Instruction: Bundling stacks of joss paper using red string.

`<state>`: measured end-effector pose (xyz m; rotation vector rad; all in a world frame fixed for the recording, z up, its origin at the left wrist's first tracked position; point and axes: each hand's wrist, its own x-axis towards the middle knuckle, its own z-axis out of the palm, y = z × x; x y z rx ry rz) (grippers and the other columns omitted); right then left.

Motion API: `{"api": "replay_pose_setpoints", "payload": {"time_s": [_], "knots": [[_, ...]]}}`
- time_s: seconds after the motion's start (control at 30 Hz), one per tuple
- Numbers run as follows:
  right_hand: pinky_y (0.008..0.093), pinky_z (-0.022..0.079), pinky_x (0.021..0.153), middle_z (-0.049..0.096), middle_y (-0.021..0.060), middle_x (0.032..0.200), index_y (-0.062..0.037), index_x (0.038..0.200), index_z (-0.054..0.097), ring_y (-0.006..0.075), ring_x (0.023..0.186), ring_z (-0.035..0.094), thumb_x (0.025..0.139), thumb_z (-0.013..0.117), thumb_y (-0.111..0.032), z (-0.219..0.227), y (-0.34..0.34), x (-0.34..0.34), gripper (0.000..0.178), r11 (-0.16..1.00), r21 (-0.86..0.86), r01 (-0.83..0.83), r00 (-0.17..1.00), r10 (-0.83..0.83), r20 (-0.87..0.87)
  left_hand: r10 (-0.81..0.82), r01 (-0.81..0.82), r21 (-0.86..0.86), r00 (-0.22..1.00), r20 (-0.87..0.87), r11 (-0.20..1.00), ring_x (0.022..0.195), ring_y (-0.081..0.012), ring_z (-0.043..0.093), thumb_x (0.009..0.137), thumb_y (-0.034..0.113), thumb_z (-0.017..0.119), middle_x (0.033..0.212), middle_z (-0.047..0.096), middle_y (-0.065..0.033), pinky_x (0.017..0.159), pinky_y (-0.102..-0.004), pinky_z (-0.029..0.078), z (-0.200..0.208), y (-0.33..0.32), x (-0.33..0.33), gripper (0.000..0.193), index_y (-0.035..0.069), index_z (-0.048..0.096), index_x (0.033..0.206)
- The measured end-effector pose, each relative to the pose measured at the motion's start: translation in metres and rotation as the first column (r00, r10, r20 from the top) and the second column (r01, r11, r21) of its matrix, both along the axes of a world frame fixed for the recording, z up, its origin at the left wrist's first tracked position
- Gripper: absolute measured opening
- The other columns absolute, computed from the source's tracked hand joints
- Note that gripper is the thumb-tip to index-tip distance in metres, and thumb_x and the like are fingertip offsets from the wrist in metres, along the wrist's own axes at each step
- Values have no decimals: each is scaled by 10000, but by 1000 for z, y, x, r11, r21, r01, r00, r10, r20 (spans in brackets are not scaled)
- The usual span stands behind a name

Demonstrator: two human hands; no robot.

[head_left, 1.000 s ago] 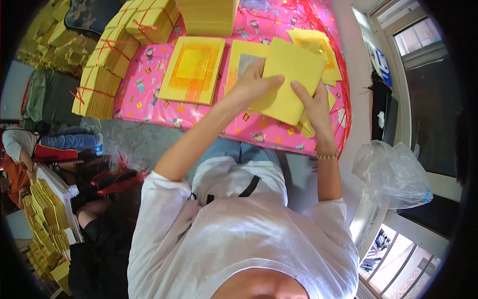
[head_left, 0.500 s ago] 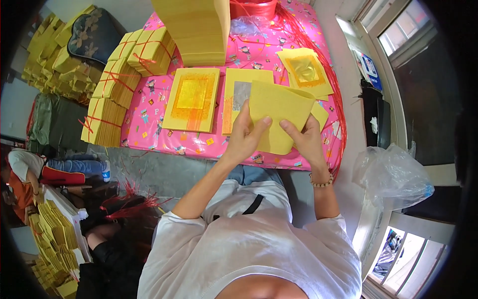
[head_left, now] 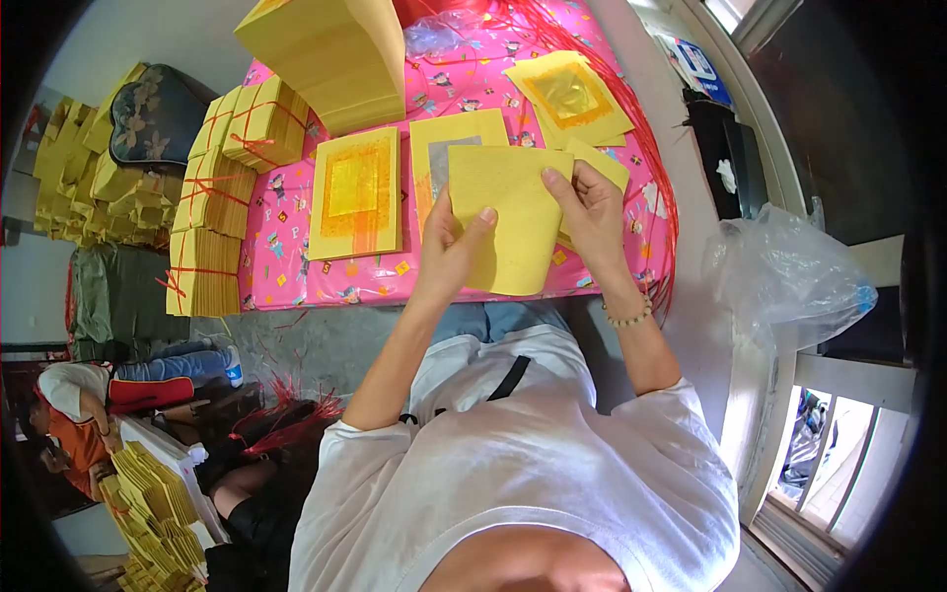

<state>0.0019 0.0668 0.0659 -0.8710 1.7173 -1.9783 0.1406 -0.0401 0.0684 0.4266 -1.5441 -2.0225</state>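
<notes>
Both hands hold a yellow paper sheet (head_left: 515, 222) above the near edge of the table; whether it is one layer or more I cannot tell. My left hand (head_left: 452, 249) pinches its left side, thumb on top. My right hand (head_left: 595, 209) grips the upper right corner between thumb and fingers. Just behind lies a yellow paper stack with a silver patch (head_left: 449, 156), partly covered by the held sheet. To its left is a yellow stack with a gold foil square (head_left: 355, 192). Sheets with gold foil (head_left: 574, 94) lie at the far right, and another yellow sheet (head_left: 610, 170) shows behind my right hand.
Red-tied yellow paper bundles (head_left: 207, 207) line the left side of the pink table (head_left: 281, 281). A tall yellow paper stack (head_left: 340, 74) stands behind. Red strings (head_left: 646, 148) run down the right edge. A plastic bag (head_left: 789, 271) hangs right. Another person (head_left: 79, 405) is at lower left.
The held paper has shifted left in the picture and its upper edge now lies flatter. My right hand has moved up from its lower right side to the upper right corner. The view has also shifted.
</notes>
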Motion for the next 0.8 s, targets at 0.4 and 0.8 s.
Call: {"api": "replay_pose_setpoints", "payload": {"time_s": [0.4, 0.8], "knots": [[195, 465, 619, 656, 18, 806, 38, 938, 658, 44, 721, 583, 880, 649, -165, -5, 27, 9, 212, 939, 283, -194, 972, 145, 184, -48, 35, 110, 992, 119, 993, 1072, -151, 567, 892, 22, 562, 1188, 588, -84, 895, -281, 450, -8, -7, 3, 444, 16, 427, 1314], [230, 482, 641, 677, 31, 855, 42, 999, 653, 56, 732, 597, 873, 652, -175, -37, 38, 32, 252, 954, 189, -235, 966, 208, 152, 2, -7, 24, 983, 184, 1000, 1027, -141, 577, 888, 31, 578, 1161, 596, -75, 863, -272, 460, -9, -5, 3, 413, 21, 456, 1282]]}}
